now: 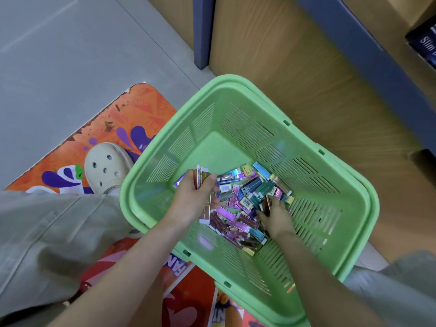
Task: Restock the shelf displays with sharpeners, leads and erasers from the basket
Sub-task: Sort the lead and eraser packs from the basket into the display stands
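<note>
1. Nearest, a beige trouser leg (47, 227) is seen at 8 o'clock, and two bare forearms are stretched from 6 o'clock into the basket.
2. The left hand (194, 199) is held at 9 o'clock of the pile; its grip is clamped on a bundle of slim packs (204, 185), gold and white, standing on end between thumb and fingers.
3. The right hand (277, 217) is laid on the pile at its 4 o'clock edge; its grip is pinched on a copper-coloured pack (268, 202) between thumb and curled fingers.
4. The loose packs (243, 199), purple, teal, blue and yellow, are heaped on the basket floor, between the two hands.
5. The green basket (236, 82), slotted along its walls, is set on the floor at the middle of the view.
6. A cream clog (106, 165) is planted at 9 o'clock of the basket, just beside its rim, on an orange floor graphic (141, 107).
7. Beyond, at 12 to 2 o'clock, a wood-grain panel (295, 67) with blue edging is seen; a dark box (424, 46) is lodged at 2 o'clock.
</note>
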{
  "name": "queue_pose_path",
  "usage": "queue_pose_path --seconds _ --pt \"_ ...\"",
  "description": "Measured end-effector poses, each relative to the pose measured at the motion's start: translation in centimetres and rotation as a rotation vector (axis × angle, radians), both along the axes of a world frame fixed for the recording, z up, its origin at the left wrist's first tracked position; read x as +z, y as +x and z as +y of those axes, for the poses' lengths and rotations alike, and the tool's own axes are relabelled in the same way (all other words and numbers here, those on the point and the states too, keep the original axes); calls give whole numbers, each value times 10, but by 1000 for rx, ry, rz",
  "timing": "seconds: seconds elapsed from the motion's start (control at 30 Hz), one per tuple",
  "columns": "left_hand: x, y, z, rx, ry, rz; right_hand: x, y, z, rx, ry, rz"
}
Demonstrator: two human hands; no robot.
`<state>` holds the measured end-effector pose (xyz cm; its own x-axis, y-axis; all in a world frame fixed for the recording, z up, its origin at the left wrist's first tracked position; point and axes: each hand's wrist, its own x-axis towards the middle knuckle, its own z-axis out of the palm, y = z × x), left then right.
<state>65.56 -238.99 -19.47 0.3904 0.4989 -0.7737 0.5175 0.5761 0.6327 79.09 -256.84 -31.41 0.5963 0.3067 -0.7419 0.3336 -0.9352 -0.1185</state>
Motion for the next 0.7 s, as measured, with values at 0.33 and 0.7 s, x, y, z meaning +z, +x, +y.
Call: queue_pose_path --seconds 0.33,0.7 --pt "-11 0 2 -7 -33 27 3 7 6 -133 117 84" --pt "7 -2 -6 253 -277 8 74 -12 43 -282 584 267"
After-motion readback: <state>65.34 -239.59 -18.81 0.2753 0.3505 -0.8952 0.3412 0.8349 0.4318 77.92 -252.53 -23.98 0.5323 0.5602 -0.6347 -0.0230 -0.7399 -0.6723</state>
